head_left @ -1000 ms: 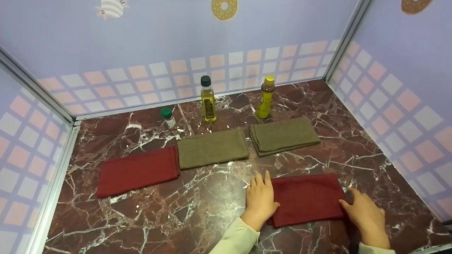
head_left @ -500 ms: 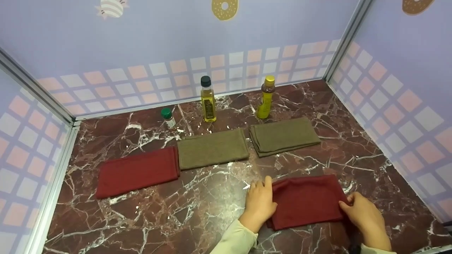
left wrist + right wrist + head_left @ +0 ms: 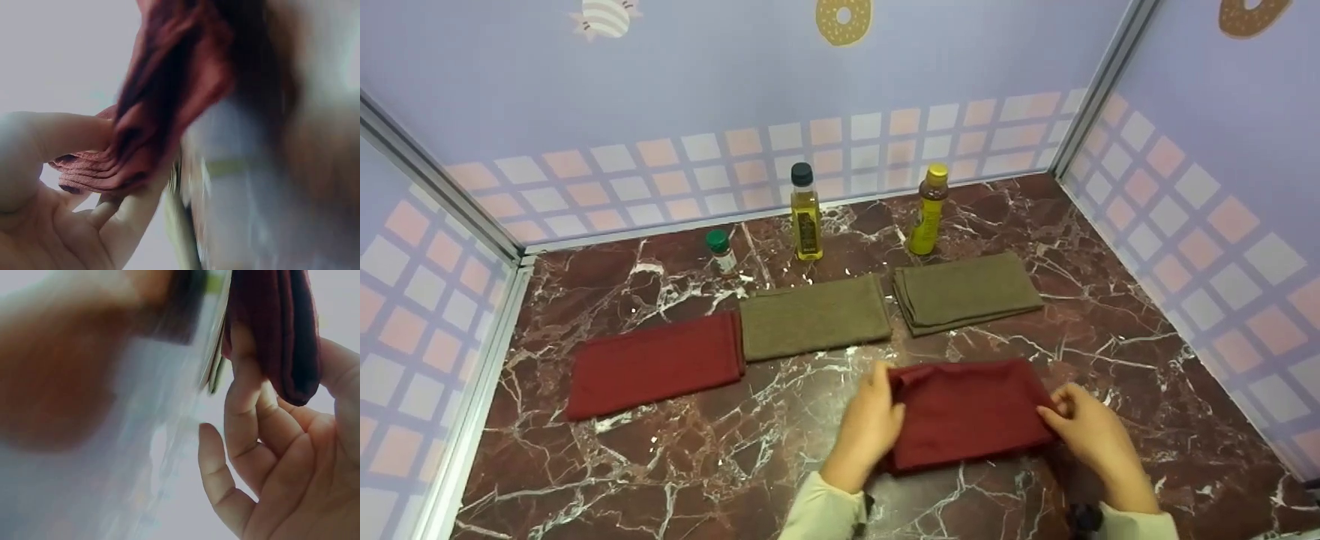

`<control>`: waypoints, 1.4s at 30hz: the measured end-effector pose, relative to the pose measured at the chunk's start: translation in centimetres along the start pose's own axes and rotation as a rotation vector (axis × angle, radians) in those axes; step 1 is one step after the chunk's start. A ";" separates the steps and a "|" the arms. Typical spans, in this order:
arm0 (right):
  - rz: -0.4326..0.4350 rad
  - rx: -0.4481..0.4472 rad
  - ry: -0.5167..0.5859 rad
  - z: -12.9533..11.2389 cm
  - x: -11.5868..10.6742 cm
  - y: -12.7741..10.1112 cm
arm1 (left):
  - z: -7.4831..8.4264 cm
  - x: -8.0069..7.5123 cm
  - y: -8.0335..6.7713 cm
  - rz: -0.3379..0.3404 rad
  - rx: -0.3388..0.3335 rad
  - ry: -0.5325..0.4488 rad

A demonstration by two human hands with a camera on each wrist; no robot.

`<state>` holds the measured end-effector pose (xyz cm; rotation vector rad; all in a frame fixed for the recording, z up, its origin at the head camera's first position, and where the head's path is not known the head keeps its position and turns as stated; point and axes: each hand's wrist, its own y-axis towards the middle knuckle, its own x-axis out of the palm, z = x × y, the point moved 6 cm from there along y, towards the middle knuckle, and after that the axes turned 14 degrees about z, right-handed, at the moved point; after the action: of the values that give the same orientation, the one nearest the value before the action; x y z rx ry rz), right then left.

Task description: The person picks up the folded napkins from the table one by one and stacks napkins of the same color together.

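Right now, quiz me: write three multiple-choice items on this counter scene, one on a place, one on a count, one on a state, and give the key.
1. Where does the green-capped jar stand?
A. Left of the black-capped oil bottle
B. On an olive cloth
C. Right of the yellow-capped bottle

2. How many folded cloths lie on the counter untouched by either hand?
A. One
B. Three
C. Five

3. What is the state of the near red cloth?
A. Lying flat, untouched
B. Gripped at both ends
C. Draped over a bottle

Key: 1 A, the jar stands leftmost in the back row. 2 B, one red cloth and two olive cloths lie apart from the hands. 3 B, the left hand and right hand each hold an end.
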<state>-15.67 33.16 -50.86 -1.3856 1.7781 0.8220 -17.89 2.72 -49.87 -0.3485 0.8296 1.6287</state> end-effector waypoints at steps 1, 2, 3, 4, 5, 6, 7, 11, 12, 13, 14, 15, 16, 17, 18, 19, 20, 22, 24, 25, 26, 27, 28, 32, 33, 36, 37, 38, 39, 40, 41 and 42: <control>0.011 -0.020 0.007 -0.8 0.3 0.3 | -0.4 -0.7 0.2 0.018 -0.014 -0.020; 0.025 -0.036 0.015 -1.6 0.5 0.5 | -0.9 -1.4 0.5 0.043 -0.022 -0.038; 0.039 -0.049 0.026 -2.4 0.8 0.7 | -1.3 -2.1 0.7 0.067 -0.030 -0.052; 0.052 -0.063 0.035 -3.3 1.1 0.9 | -1.8 -2.9 0.9 0.092 -0.030 -0.059; 0.063 -0.078 0.047 -4.2 1.4 1.1 | -2.2 -3.7 1.1 0.117 -0.030 -0.066; 0.075 -0.093 0.058 -5.2 1.7 1.3 | -2.7 -4.6 1.2 0.144 -0.032 -0.062; 0.088 -0.109 0.067 -6.1 1.9 1.5 | -3.3 -5.4 1.3 0.169 -0.035 -0.061; 0.132 -0.179 0.116 -10.0 3.2 2.2 | -5.4 -9.0 1.5 0.277 -0.044 -0.025; 0.146 -0.199 0.132 -10.9 3.5 2.3 | -6.0 -9.8 1.4 0.303 -0.055 -0.022; 0.157 -0.217 0.146 -11.9 3.9 2.5 | -6.6 -10.7 1.4 0.326 -0.066 -0.025; 0.167 -0.234 0.162 -12.8 4.2 2.6 | -7.2 -11.5 1.3 0.345 -0.082 -0.027; 0.177 -0.252 0.174 -13.7 4.6 2.7 | -7.7 -12.3 1.2 0.356 -0.096 -0.039; 0.185 -0.274 0.184 -14.6 4.9 2.8 | -8.2 -13.0 1.2 0.359 -0.114 -0.049; 0.191 -0.294 0.192 -15.5 5.2 2.8 | -8.7 -13.6 1.1 0.354 -0.135 -0.061; 0.196 -0.309 0.197 -16.4 5.5 2.9 | -9.2 -14.2 0.9 0.342 -0.155 -0.077; 0.200 -0.327 0.199 -17.3 5.9 2.9 | -9.6 -14.7 0.8 0.325 -0.172 -0.087; 0.198 -0.342 0.206 -18.1 6.2 2.9 | -10.0 -15.2 0.7 0.307 -0.187 -0.099; 0.182 -0.358 0.226 -19.7 7.0 2.9 | -10.9 -16.2 0.4 0.274 -0.215 -0.112; 0.154 -0.355 0.259 -21.3 7.9 2.9 | -11.8 -17.3 0.2 0.266 -0.230 -0.114; 0.137 -0.358 0.281 -22.1 8.5 2.9 | -12.3 -17.9 0.2 0.274 -0.234 -0.108; 0.114 -0.354 0.304 -22.9 9.1 2.9 | -12.8 -18.4 0.2 0.286 -0.237 -0.099; 0.092 -0.356 0.328 -23.7 9.8 2.9 | -13.3 -19.1 0.3 0.304 -0.236 -0.084; 0.069 -0.356 0.349 -24.4 10.5 2.8 | -13.7 -19.6 0.3 0.326 -0.235 -0.063; -0.015 -0.381 0.389 -27.1 13.3 2.4 | -15.6 -21.8 0.4 0.480 -0.197 0.030; -0.025 -0.400 0.387 -27.8 13.9 2.3 | -16.1 -22.3 0.4 0.523 -0.188 0.051; -0.040 -0.462 0.392 -29.7 15.5 1.9 | -17.5 -23.9 0.2 0.625 -0.184 0.110; -0.041 -0.482 0.392 -30.4 15.9 1.8 | -18.0 -24.3 0.2 0.650 -0.192 0.125; -0.037 -0.505 0.388 -31.0 16.3 1.7 | -18.5 -24.8 0.1 0.669 -0.204 0.139; -0.043 -0.518 0.385 -31.5 16.8 1.6 | -19.0 -25.2 0.1 0.684 -0.221 0.151; -0.053 -0.526 0.383 -32.1 17.2 1.5 | -19.5 -25.6 0.1 0.695 -0.241 0.162; -0.061 -0.536 0.375 -32.6 17.7 1.4 | -20.0 -26.0 0.1 0.703 -0.259 0.172; -0.069 -0.546 0.359 -33.1 18.1 1.3 | -20.4 -26.3 0.1 0.708 -0.276 0.178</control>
<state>-25.05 -3.35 -48.43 -2.0429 1.8273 1.1327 -16.04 -30.43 -47.37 -0.4253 0.9213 2.4122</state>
